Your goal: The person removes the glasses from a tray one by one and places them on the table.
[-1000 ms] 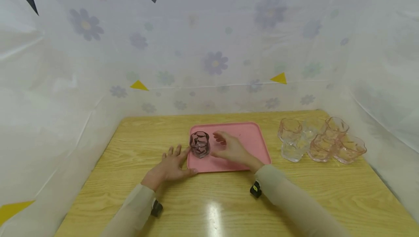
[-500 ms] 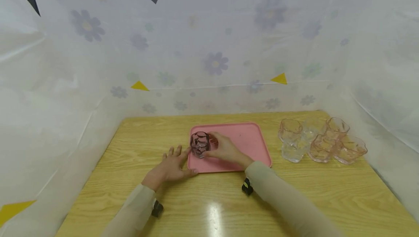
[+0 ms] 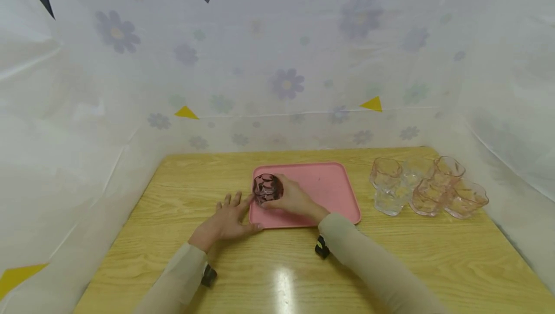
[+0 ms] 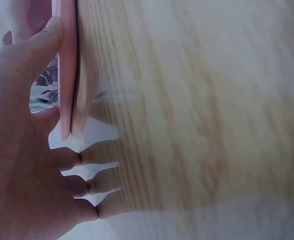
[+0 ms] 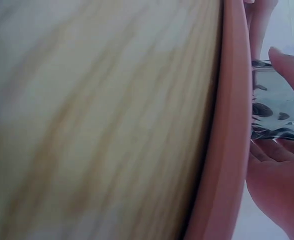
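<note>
A dark purple, wavy-sided glass (image 3: 264, 188) stands at the left end of a pink tray (image 3: 325, 184). My right hand (image 3: 297, 201) grips the glass from the right, thumb on the near side and fingers round the far side. In the right wrist view the glass (image 5: 274, 107) sits between thumb and fingers, its base down behind the tray rim (image 5: 229, 125). My left hand (image 3: 227, 220) lies with spread fingers at the tray's left edge. Its thumb rests on the tray's front rim, plain in the left wrist view on the rim (image 4: 67, 65).
Several pink and clear glasses (image 3: 427, 196) stand grouped on the wooden table (image 3: 390, 256), right of the tray. Pale plastic sheeting (image 3: 277, 63) with flower prints rises behind the table and at both sides.
My right hand has moved left across the tray and closed round the purple glass. The left hand has stayed at the tray's edge.
</note>
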The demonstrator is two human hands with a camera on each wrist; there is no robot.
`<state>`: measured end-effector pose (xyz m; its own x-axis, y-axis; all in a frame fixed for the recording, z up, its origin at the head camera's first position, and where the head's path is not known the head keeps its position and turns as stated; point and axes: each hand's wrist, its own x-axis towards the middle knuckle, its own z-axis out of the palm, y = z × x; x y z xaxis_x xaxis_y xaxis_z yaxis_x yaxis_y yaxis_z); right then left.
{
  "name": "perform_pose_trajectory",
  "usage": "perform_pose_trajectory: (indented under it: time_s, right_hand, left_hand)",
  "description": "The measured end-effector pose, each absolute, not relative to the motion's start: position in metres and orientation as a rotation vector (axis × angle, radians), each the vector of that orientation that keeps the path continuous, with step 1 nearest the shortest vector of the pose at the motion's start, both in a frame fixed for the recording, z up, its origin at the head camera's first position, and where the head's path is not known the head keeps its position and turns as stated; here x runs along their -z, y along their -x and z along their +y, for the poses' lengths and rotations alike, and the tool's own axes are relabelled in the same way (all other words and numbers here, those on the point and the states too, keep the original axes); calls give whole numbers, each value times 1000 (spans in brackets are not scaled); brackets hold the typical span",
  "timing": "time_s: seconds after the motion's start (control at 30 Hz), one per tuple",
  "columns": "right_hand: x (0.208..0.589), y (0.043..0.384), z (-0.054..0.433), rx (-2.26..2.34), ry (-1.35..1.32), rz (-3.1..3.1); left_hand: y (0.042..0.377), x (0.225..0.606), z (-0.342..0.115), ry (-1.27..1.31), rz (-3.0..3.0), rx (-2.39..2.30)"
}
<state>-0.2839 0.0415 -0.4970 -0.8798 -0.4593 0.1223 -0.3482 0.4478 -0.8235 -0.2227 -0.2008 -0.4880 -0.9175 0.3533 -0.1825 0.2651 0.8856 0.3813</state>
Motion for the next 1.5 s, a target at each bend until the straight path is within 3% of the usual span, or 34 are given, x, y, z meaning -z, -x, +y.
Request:
perform_pose_trajectory:
  time_s: [0.67,1.5]
  right_hand:
    - [481,268,52,1453,532,2653]
    - [457,234,159,1395,543,2867]
  left_hand:
    - [221,483,-198,-485,2806,-511]
    - [215,475,-199,-521,2802,-548]
